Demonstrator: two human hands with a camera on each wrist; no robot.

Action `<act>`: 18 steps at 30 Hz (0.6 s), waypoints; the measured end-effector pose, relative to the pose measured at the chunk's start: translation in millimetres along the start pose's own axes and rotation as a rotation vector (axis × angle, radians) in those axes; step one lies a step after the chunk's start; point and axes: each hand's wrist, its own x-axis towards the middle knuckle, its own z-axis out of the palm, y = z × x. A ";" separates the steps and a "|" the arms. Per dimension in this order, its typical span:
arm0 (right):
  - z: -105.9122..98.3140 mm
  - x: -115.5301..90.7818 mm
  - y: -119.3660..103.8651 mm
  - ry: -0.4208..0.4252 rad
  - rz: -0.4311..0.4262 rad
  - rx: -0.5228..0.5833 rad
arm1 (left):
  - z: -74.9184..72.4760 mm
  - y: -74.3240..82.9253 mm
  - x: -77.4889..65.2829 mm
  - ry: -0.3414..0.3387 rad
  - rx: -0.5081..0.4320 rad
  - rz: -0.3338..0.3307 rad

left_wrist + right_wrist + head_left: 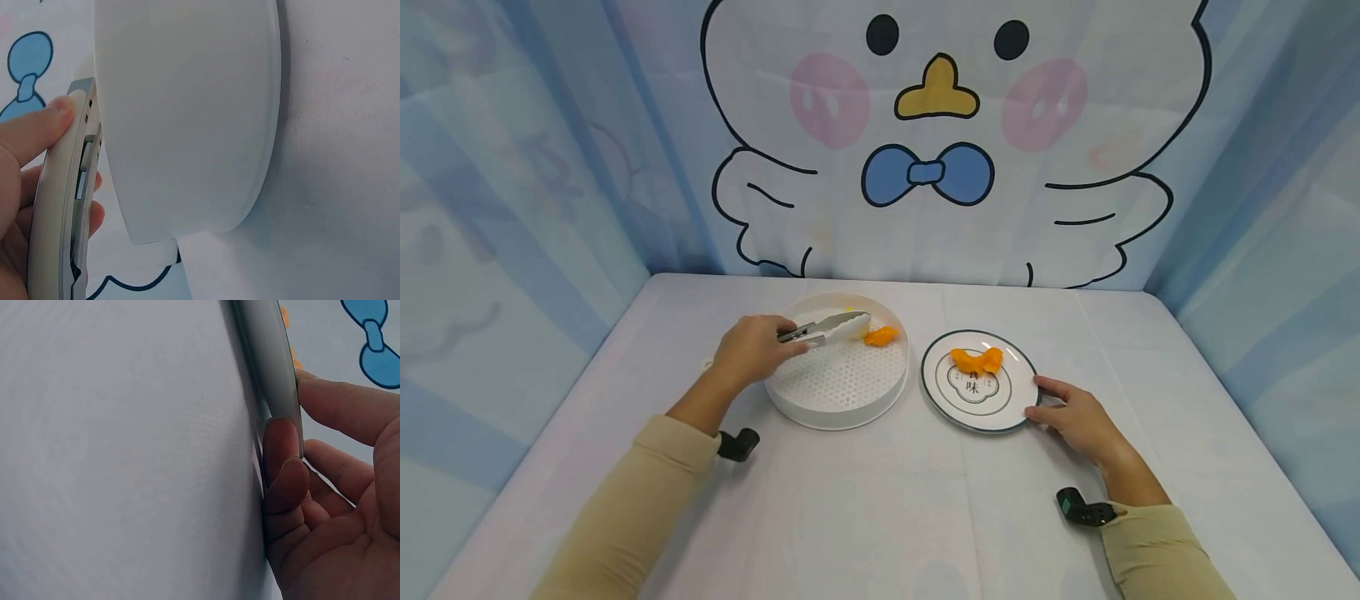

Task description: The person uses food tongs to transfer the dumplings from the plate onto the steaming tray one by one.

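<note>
Fingers curled around metal-and-white tongs (829, 327), a person's left hand (752, 346) holds them over a round white perforated tray (835, 385), while the right hand (1075, 417) pinches the rim of a dark-edged plate (940, 385) on the white surface (865, 508), thumb above and fingers beneath. The work looks partway along: orange pieces (976, 363) lie on the plate, and another orange piece (882, 336) sits in the tray beside the tongs' tips, near something yellowish; whether the tips grip anything cannot be told.
</note>
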 end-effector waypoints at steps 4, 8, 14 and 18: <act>-0.2 0.1 -0.5 -0.003 0.004 0.001 | 0.9 0.1 -0.5 0.006 0.003 -0.005; -0.7 -0.3 -1.6 -0.003 0.014 -0.005 | 0.6 0.1 -1.5 0.011 0.006 -0.019; -0.6 -1.0 -2.9 -0.002 0.024 -0.005 | -0.1 2.9 -2.0 0.012 -0.004 -0.021; -0.1 -0.7 -1.5 -0.004 0.022 -0.009 | -0.6 6.8 -3.1 0.015 -0.011 -0.011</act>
